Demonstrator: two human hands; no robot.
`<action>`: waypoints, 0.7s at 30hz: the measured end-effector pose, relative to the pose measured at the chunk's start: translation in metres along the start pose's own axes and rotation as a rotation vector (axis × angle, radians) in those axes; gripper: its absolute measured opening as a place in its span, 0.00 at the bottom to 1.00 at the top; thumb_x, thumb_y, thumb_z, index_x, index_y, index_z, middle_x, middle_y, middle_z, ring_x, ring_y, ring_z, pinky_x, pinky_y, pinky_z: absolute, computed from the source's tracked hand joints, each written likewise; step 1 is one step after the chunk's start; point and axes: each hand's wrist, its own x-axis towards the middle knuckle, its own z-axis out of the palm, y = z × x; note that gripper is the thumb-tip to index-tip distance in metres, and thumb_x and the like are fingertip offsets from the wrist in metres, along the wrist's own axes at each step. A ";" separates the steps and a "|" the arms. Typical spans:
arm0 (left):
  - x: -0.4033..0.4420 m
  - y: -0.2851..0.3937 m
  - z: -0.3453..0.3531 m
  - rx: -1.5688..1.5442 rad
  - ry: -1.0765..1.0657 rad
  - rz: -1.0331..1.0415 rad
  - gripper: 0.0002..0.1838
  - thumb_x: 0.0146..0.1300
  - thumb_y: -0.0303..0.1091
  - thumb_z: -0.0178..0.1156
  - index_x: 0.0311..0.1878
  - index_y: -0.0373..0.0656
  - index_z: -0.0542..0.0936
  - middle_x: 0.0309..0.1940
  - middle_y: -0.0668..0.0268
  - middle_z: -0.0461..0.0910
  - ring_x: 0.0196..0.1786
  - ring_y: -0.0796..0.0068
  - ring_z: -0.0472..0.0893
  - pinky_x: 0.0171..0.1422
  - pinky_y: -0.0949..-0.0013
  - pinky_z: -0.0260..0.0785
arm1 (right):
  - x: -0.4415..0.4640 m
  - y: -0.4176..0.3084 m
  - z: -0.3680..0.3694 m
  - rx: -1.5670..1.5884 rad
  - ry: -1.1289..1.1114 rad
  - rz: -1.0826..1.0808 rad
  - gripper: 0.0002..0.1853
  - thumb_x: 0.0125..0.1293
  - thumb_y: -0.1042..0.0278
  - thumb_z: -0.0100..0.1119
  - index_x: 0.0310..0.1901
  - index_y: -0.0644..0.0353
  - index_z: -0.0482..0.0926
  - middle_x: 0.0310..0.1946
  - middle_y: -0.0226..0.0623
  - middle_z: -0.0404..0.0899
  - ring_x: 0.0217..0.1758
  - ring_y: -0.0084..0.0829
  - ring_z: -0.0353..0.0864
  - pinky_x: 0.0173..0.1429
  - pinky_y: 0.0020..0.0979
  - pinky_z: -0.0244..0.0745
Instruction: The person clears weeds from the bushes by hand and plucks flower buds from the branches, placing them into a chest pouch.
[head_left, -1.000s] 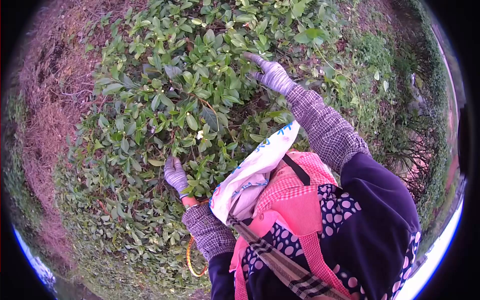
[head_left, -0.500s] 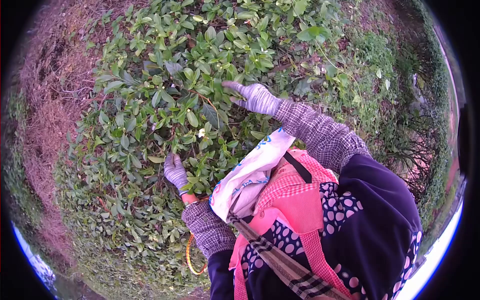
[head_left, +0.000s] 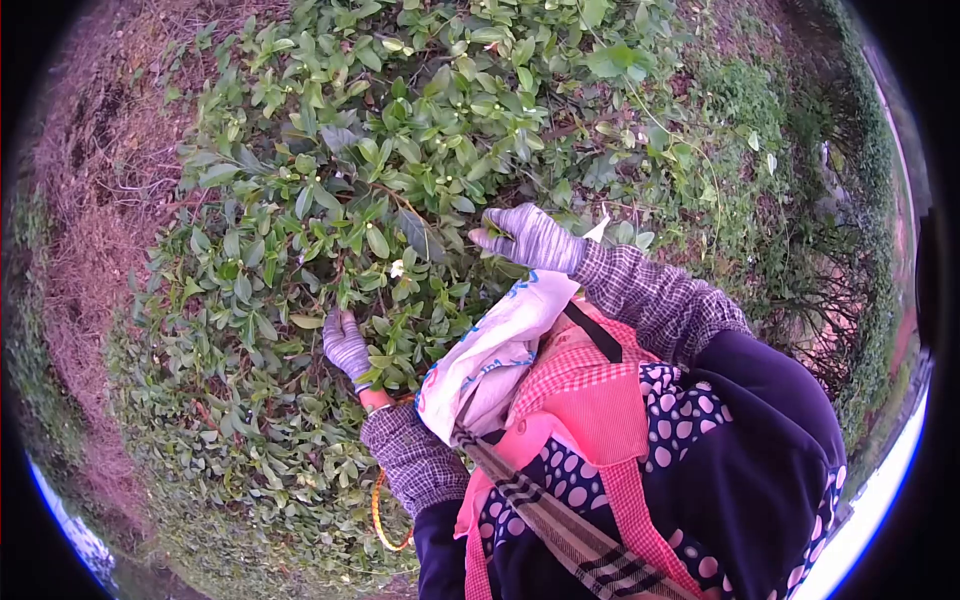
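Right grip (head_left: 530,236) parted at bush (head_left: 300,180), near white bag (head_left: 490,345); left grip (head_left: 346,347) into bush, closure can't tell. Plenty of leaves left; bag contents hidden, amount done unclear.

Both arms (head_left: 650,295) fwd, L hand (head_left: 347,347) part hidden, R hand (head_left: 532,237) loosely curled, thumb (head_left: 490,241) apart

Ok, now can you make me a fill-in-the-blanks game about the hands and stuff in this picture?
1. The left hand and the right hand both wear ____.
2. The open flower showing between the hands is ____ in colour.
3. In the picture, the orange-and-yellow loop is closer to the ____ hand.
4. On the pale bag, the printing nearest the right hand is ____.

Missing words: gloves; white; left; blue.
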 end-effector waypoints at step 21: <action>-0.002 -0.004 0.002 -0.065 -0.001 -0.049 0.15 0.57 0.28 0.56 0.46 0.30 0.74 0.40 0.57 0.77 0.40 0.72 0.75 0.49 0.71 0.67 | 0.017 -0.023 0.036 -0.203 -0.213 -0.173 0.12 0.52 0.56 0.54 0.33 0.55 0.73 0.16 0.41 0.73 0.20 0.43 0.75 0.24 0.41 0.69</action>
